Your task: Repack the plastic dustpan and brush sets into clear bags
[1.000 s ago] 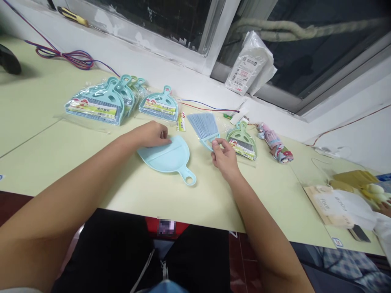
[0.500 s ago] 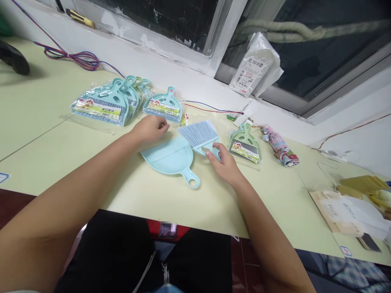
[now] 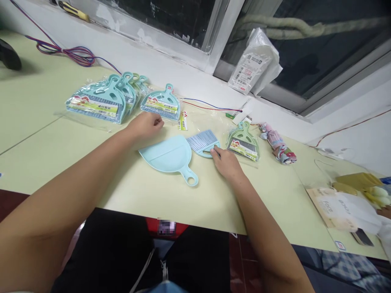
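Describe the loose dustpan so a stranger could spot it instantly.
On the pale-green table, look between the person's bare left hand and right hand. There lies a light-blue plastic dustpan, its ring-ended handle pointing toward the person. Unlike the clear-bagged dustpan sets behind, it has no wrapper.

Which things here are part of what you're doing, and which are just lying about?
Seemingly part of it:
blue brush, touched by the right hand
blue dustpan, near the left hand
perhaps wrapped sets

Apparently lying about:
screwdriver
coiled cable
patterned bundle

Looks bright on the table (image 3: 220, 203), dark at the window (image 3: 336, 53). Shows small glare on plastic wrapping (image 3: 96, 93), soft shadows, stretched edges.
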### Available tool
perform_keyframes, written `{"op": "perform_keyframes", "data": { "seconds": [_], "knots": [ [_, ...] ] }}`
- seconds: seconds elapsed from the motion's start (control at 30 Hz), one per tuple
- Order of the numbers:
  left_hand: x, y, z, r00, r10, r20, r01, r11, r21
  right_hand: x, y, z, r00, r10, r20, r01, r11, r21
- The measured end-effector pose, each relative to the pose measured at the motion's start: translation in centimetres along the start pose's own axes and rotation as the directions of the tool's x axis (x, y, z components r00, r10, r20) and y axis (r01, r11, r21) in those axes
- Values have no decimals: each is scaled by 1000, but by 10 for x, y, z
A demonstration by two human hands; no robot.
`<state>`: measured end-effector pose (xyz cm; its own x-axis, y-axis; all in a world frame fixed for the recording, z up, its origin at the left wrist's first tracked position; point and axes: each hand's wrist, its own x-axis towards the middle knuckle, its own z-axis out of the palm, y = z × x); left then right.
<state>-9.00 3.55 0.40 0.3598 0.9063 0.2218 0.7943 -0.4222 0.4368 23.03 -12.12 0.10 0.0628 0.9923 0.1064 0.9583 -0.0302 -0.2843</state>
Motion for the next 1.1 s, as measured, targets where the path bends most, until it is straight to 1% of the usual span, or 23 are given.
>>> {"op": "perform_keyframes", "data": {
  "seconds": [0.07, 0.13, 0.23, 0.3, 0.37, 0.43, 0.5, 0.57, 0.63, 0.7, 0.73, 0.77, 0.83, 0.87, 0.93, 1.0, 1.07, 1.1],
  "knots": [
    [-1, 0, 0, 1000, 9, 9, -9, 1000, 0, 0, 0, 0, 1000, 17, -23, -19, 996, -89],
    [-1, 1, 0, 1000, 16, 13, -16, 1000, -5, -1, 0, 0, 996, 49, -73, -58, 990, -127],
    [-3, 3, -1, 1000, 6, -3, -6, 1000, -23, -2, 0, -2, 986, 93, -141, -112, 984, -135],
    [-4, 6, -3, 1000, -6, -14, 6, 999, -31, -2, 0, -5, 977, 80, -200, -102, 990, -102],
    [-5, 9, -5, 1000, -18, -25, 17, 998, -57, -2, -2, -9, 954, 90, -285, -91, 996, 11],
    [-5, 11, -6, 997, -2, -72, -6, 994, -106, -2, -4, -12, 928, 160, -337, -94, 974, 204],
    [-5, 12, -7, 988, 34, -152, -58, 986, -154, -3, -5, -13, 920, 250, -302, -112, 906, 407],
    [-6, 13, -8, 972, 57, -228, -100, 978, -183, -2, -5, -13, 924, 307, -228, -137, 822, 553],
    [-8, 14, -8, 960, 57, -275, -115, 973, -202, 0, -3, -13, 913, 366, -179, -170, 743, 648],
    [-10, 17, -8, 948, 42, -315, -113, 971, -211, 2, 0, -15, 891, 415, -185, -180, 696, 695],
    [-11, 19, -8, 940, 31, -340, -109, 971, -214, 3, 2, -16, 880, 428, -207, -171, 691, 703],
    [-12, 21, -9, 929, 20, -371, -107, 970, -217, 3, 3, -18, 870, 431, -237, -157, 700, 697],
    [-14, 26, -10, 902, 10, -433, -115, 969, -217, 4, 6, -21, 869, 407, -282, -142, 751, 645],
    [-15, 29, -11, 890, 10, -456, -121, 969, -213, 4, 6, -23, 877, 385, -289, -150, 788, 597],
    [-17, 33, -14, 879, 1, -476, -111, 973, -203, 3, 6, -24, 905, 315, -286, -167, 881, 442],
    [-19, 36, -16, 881, -33, -473, -74, 976, -205, 2, 4, -24, 944, 202, -261, -138, 960, 243],
    [-21, 35, -17, 883, -67, -465, -43, 974, -223, 1, 2, -24, 976, 114, -187, -103, 992, 70],
    [-21, 34, -17, 880, -81, -467, -35, 972, -234, 0, 2, -23, 986, 102, -133, -102, 995, 9]
  ]
}}
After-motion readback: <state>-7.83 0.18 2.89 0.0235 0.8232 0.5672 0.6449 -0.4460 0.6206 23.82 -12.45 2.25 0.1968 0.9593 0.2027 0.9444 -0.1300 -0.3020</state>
